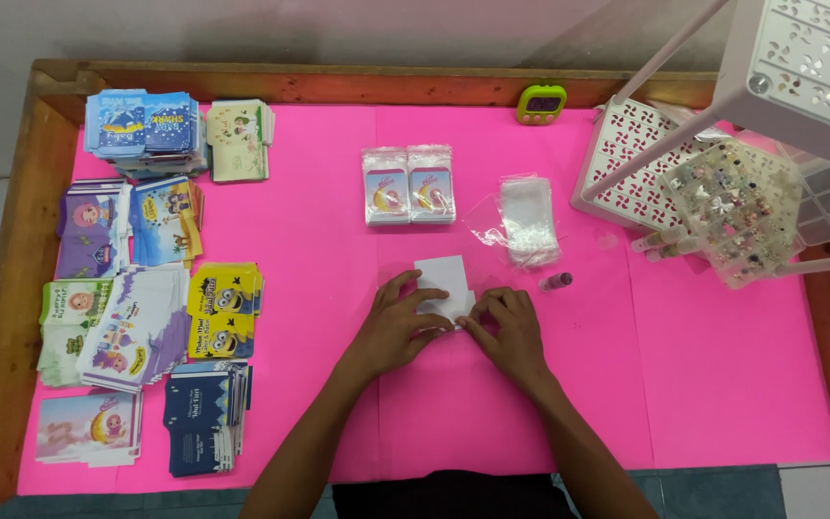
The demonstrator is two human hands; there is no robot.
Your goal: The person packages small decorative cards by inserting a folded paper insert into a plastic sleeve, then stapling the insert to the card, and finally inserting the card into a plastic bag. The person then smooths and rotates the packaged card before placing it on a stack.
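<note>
My left hand [394,323] and my right hand [509,330] meet over a small white card [442,282] in a clear sleeve, lying on the pink table cover [338,240]. Both hands pinch its near edge, fingers closed on it. Just beyond the card lies a pile of empty clear plastic bags [528,219]. Two stacks of packed cards in clear bags [408,185] sit farther back. A small dark vial [556,282] lies to the right of the card.
Several stacks of colourful printed cards [151,288] fill the left side. A green timer [541,103] stands at the back edge. A white perforated rack [790,67] and a clear compartment box of small trinkets [737,207] occupy the right rear.
</note>
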